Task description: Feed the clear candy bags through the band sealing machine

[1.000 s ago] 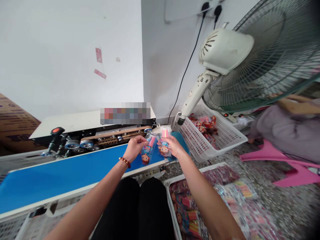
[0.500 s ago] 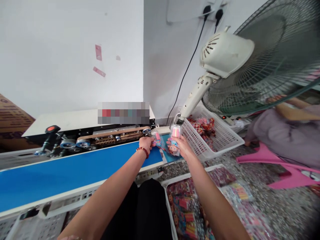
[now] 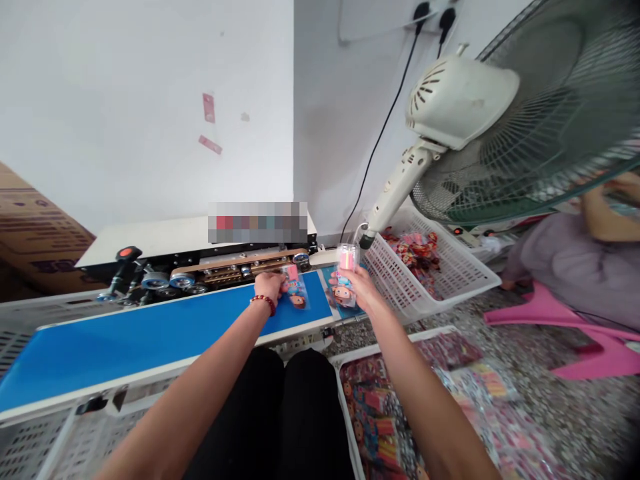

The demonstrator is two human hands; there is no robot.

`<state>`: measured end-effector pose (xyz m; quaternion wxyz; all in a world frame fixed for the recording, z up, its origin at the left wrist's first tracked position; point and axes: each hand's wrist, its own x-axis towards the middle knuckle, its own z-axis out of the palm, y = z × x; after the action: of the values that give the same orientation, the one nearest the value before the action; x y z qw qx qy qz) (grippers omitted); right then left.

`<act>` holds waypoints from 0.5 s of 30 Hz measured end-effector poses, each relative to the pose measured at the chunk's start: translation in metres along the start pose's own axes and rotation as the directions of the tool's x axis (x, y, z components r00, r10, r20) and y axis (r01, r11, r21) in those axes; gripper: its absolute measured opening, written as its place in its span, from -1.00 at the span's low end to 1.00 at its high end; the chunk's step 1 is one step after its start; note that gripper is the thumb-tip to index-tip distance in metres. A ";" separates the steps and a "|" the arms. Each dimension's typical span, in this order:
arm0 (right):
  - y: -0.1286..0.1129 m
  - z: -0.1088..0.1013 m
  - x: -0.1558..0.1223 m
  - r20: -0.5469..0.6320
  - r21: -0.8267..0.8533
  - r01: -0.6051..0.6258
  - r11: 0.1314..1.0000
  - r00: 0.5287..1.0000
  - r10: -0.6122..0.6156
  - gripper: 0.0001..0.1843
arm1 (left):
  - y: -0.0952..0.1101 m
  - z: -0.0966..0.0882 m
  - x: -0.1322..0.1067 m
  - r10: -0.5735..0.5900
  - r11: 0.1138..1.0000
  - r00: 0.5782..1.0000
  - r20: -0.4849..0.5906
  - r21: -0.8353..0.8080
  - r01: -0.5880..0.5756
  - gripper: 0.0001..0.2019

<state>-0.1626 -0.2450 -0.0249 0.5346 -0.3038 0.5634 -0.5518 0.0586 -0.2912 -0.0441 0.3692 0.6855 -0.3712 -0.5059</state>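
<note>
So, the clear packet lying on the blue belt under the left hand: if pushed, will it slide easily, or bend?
The packet looks like thin clear film, so it probably flexes. It lies flat on the smooth blue belt, so it likely slides under a light push from the left hand. It seems small and light; rolling appears unlikely.

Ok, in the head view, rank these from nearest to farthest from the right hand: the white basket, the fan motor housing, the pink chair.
From the right hand, which holds a packet:
1. White basket, just to its right on the floor.
2. Fan motor housing, above and to the right.
3. Pink chair, far right.
</note>
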 end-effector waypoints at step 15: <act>0.012 0.023 -0.002 0.162 -0.049 0.048 0.998 0.986 -0.039 -0.52 | 0.014 0.039 -0.040 0.195 0.976 0.917 0.349 0.026 -0.218 -0.81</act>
<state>-0.1376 -0.2477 -0.0312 0.5581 -0.3735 0.5258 -0.5220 0.0104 -0.2668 -0.0235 0.3278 0.5551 -0.5162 -0.5639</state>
